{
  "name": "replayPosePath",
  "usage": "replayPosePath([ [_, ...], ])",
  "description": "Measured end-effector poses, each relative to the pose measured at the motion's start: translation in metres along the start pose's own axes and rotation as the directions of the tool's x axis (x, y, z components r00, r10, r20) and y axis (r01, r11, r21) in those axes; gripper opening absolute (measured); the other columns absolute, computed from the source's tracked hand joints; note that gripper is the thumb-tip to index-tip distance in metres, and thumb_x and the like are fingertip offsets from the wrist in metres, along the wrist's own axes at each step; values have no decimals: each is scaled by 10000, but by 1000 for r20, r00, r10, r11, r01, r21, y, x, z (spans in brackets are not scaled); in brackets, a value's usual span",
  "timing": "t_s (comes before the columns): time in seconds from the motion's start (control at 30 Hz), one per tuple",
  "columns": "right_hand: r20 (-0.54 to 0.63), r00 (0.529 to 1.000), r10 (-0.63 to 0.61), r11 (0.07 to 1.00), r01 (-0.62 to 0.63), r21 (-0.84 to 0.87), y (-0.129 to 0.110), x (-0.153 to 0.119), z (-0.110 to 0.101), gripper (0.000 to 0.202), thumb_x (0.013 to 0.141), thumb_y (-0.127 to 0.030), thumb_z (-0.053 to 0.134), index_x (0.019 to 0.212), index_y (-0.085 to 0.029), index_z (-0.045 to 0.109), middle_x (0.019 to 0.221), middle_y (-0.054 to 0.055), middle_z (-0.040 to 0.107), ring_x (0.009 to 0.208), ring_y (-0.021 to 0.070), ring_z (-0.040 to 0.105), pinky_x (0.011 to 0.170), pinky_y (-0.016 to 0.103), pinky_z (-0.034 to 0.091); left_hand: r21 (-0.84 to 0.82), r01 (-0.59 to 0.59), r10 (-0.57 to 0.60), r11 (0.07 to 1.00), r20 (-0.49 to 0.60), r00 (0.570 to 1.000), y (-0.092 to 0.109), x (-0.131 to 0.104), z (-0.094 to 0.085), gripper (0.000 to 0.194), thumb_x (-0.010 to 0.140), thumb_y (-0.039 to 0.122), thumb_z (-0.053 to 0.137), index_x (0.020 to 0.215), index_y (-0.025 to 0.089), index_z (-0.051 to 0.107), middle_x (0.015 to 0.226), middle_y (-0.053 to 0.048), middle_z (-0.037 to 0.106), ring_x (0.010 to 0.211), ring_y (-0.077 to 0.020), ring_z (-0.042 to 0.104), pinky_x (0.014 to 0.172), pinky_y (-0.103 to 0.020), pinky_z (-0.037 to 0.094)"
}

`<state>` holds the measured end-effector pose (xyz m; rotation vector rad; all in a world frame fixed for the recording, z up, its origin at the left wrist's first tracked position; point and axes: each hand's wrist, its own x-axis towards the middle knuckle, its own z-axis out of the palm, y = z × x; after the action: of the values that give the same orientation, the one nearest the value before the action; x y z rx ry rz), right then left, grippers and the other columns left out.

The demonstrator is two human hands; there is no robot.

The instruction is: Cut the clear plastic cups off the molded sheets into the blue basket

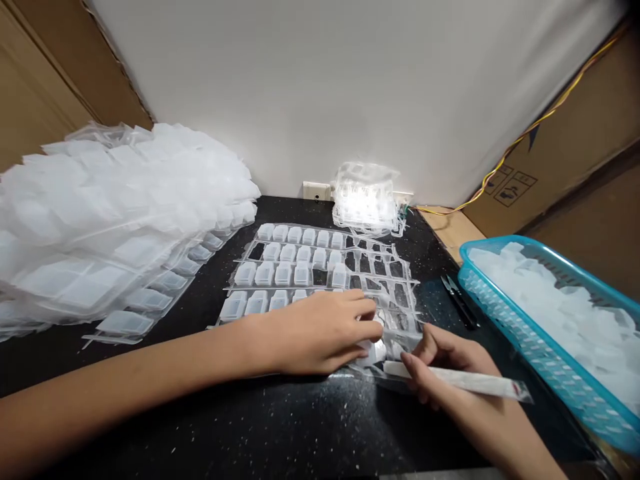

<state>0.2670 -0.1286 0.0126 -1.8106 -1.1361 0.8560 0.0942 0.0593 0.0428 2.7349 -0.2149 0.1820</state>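
A flat moulded sheet (283, 273) of translucent plastic pieces lies on the black table, with empty frame openings on its right side. My left hand (325, 330) rests over the sheet's near part, its fingers curled onto small pieces at the lower right; its fingertips are partly hidden. My right hand (450, 373) is closed round a white-wrapped stick-like tool (475, 382), whose left end is beside the sheet's near right corner, close to my left fingers.
A big heap of similar sheets (130, 207) stands at the left. A blue basket (520, 327) of loose pieces sits at the right, with small snips (460, 303) beside it. Frames (367, 197) lie stacked by the wall near a socket (317, 191).
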Motion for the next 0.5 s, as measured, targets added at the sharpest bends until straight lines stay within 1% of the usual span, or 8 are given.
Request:
replayPosePath([
  [0.07,6,1000,15,999,-15,41,3,3,4,382,896,-493,652,684,-228,477,599,-8,617,536,146,524,519,256,372,141,-44,39,989,34,999,4,1,5,51,945,171,588,986,165,618,986,-78,621,903,-210,549,688,-314,412],
  [0.13,5,1000,28,997,-28,73,5,3,5,383,890,-487,669,688,-228,472,603,-12,620,537,142,525,521,252,376,213,-50,40,976,49,998,6,1,6,41,954,189,582,976,169,611,991,-77,617,893,-208,542,664,-317,392],
  [0.23,10,999,41,995,-41,89,6,0,4,376,888,-479,681,697,-227,476,615,-16,625,548,138,530,528,248,384,267,-50,39,963,48,998,7,0,4,79,980,223,560,968,170,617,949,-71,615,851,-201,532,620,-326,349],
  [0.33,8,999,54,992,-55,111,6,-3,5,373,872,-465,707,697,-227,478,609,-18,625,543,137,529,527,247,386,303,-50,39,952,43,998,9,-1,6,123,997,255,554,940,167,620,899,-61,613,831,-199,527,584,-335,302],
  [0.43,2,997,73,987,-72,142,6,-5,9,372,878,-471,701,697,-225,489,618,-10,634,542,137,539,526,246,395,326,-51,42,944,32,999,12,-2,9,184,992,325,585,906,165,615,891,-55,617,826,-200,527,579,-344,299],
  [0.5,1,997,75,984,-74,162,7,-4,12,376,881,-479,697,695,-222,496,624,-8,632,543,136,545,525,242,404,338,-44,30,940,45,998,13,-2,10,160,981,306,605,900,169,607,896,-50,621,823,-198,528,586,-347,312],
])
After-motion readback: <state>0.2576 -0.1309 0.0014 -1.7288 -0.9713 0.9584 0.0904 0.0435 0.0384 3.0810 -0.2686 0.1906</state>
